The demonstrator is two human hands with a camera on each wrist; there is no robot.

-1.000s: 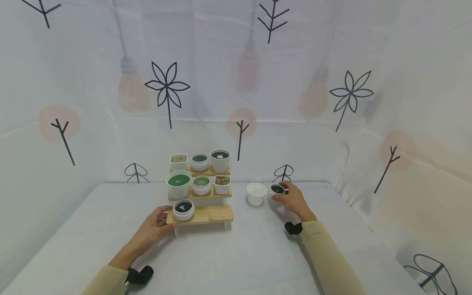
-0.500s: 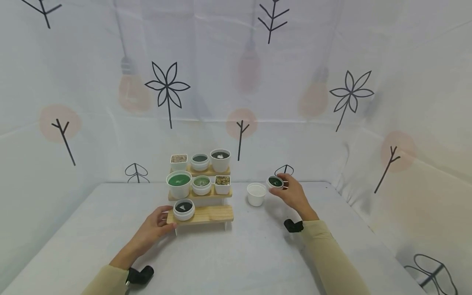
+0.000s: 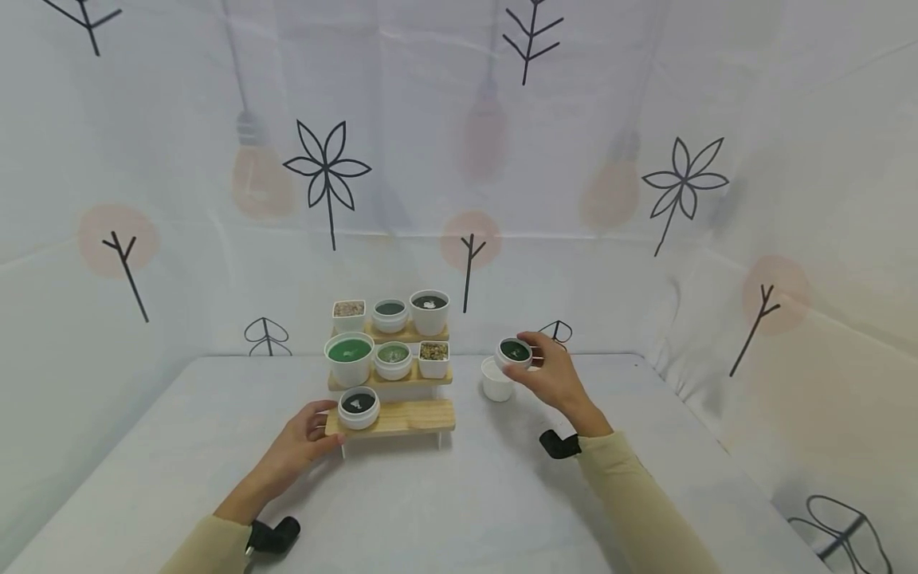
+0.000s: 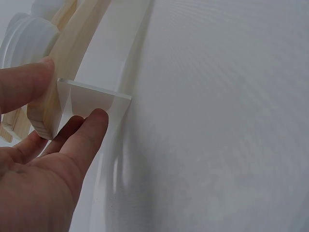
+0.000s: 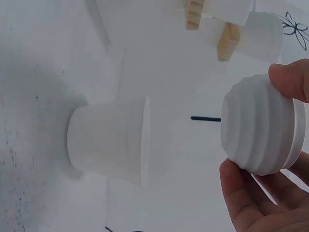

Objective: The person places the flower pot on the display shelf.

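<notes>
My right hand [image 3: 555, 381] holds a small ribbed white pot [image 5: 256, 126] with dark green contents, pinched between thumb and fingers. It is raised off the table and overlaps the rim of a plain white cup [image 3: 498, 387] in the head view. In the right wrist view that cup stands upright, apart from the held pot. My left hand [image 3: 296, 445] grips the left end of the lowest board [image 3: 419, 416] of a three-tier wooden stand, thumb on top and fingers beneath, near the clear support [image 4: 91, 99]. A ribbed white pot [image 3: 358, 416] with black contents sits on that board's left part.
The middle tier carries a large green-filled pot [image 3: 349, 363], a ribbed pot [image 3: 393, 365] and a square pot [image 3: 433, 363]. On the top tier stand a square pot [image 3: 349, 320], a ribbed pot [image 3: 390, 320] and a tall round pot [image 3: 430, 317]. A patterned cloth [image 3: 402, 199] hangs behind.
My right hand has lifted the ribbed pot from near the table and carried it left, up to the plain white cup. The left hand keeps its grip on the board.
</notes>
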